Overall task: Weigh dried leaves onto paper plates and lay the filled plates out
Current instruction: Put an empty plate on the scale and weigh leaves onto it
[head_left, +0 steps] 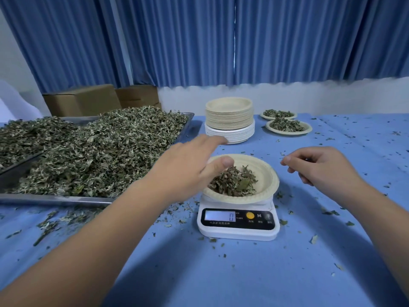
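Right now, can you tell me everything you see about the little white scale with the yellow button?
The scale is small, white and looks like plastic, sitting flat on the blue tablecloth near the person. Its dark front panel has a lit screen showing 0, a round yellow button and an M mark. A cream paper plate holding a pile of dried leaves rests on top. Leaf crumbs lie scattered around it. The left hand hovers over the plate's edge, not touching the scale itself.

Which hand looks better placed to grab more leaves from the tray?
The left hand. It hovers between the plate on the scale and the heaped tray; the right hand is farther away.
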`<state>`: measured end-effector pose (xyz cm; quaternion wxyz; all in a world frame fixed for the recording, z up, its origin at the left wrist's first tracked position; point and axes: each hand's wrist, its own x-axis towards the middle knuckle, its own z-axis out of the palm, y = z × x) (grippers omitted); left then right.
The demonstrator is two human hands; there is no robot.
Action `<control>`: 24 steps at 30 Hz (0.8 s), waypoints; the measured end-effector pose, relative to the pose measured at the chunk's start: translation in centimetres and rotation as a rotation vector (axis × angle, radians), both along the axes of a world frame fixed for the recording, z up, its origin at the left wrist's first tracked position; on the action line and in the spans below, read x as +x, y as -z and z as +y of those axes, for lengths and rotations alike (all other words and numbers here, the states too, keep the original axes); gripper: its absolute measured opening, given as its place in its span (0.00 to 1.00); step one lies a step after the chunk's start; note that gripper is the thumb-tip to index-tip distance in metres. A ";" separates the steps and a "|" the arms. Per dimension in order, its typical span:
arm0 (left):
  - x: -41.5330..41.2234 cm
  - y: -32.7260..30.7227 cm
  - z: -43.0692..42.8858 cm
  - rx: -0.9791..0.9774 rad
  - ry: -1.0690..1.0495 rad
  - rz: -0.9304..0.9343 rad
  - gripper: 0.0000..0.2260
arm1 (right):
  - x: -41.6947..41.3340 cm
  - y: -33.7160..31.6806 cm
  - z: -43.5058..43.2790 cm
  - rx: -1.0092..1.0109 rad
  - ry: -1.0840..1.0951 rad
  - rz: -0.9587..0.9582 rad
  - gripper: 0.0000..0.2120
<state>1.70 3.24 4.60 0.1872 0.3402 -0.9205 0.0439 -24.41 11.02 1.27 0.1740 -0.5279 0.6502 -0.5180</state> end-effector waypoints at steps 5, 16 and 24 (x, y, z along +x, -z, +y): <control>4.6 1.4 -1.2 -0.045 -0.597 0.081 0.24 | 0.2 -0.1 0.1 0.007 0.017 0.018 0.09; 7.9 4.7 -2.0 0.307 -0.787 0.101 0.25 | 0.1 0.1 -0.2 0.024 0.039 0.042 0.10; 8.2 3.9 -3.7 0.355 -0.754 0.032 0.40 | 0.2 0.2 -0.3 0.028 0.016 0.053 0.11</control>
